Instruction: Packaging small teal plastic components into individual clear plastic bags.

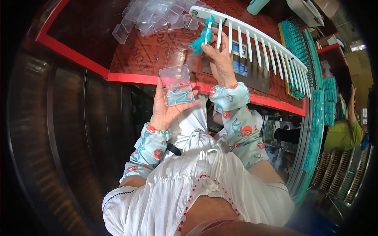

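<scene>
My left hand [166,113] is closed around a small clear plastic box [175,74], its hinged lid standing open. Several teal floss picks [180,96] lie in the box. Up and to the right, my right hand [223,65] grips a bunch of teal floss picks [205,36] between thumb and fingers. That bunch sits at the end prong of a white comb-like rack [248,28]; whether it still hangs on the prong, I cannot tell. Part of the right fingers is hidden behind the picks and the rack.
Clear empty boxes [151,17] are heaped at the table's far left. The brown table [134,59] has a raised red edge [130,78]. Teal picks [295,39] fill racks on the right, beside stacked teal bundles [329,94]. A person in green [342,135] is at far right.
</scene>
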Available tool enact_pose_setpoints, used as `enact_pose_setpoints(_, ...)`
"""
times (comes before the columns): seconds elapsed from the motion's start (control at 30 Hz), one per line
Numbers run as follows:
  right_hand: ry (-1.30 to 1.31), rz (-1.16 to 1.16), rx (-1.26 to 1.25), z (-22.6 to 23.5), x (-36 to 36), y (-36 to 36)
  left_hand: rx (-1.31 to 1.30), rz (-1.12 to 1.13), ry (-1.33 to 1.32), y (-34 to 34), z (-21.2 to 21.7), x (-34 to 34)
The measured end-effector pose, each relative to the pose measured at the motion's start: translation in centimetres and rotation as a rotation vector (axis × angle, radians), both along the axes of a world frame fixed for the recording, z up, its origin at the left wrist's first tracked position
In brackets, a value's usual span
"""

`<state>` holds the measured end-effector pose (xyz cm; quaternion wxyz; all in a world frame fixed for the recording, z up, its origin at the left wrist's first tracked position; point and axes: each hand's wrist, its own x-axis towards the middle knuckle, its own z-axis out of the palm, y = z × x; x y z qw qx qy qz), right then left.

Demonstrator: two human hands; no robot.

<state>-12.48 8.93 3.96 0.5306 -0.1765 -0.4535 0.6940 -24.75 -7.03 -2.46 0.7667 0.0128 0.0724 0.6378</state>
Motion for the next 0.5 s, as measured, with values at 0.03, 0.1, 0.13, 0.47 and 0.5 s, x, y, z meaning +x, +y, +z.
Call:
enact_pose_setpoints(0.03,-0.004,0.002,-0.001,-0.4,0.1,0.3,-0.001,0.002,-0.004,0.1,0.2,0.1)
enact_pose_setpoints(0.1,-0.103,0.011,0.047,-0.7,0.3,0.8,-0.164,0.026,0.02,0.6,1.0,0.2)
enact_pose_setpoints(0.13,-0.103,0.006,0.048,-1.0,0.4,0.9,-0.162,0.021,0.021,0.8,1.3,0.2)
enact_pose_setpoints(0.47,-0.309,-0.158,0.308,-2.6,1.5,-8.8,-0.169,0.06,-0.094,2.3,0.7,0.8)
enact_pose_setpoints(0.5,-0.412,-0.206,0.461,-3.4,2.1,-8.9,-0.174,0.062,-0.096,2.2,0.2,0.8)
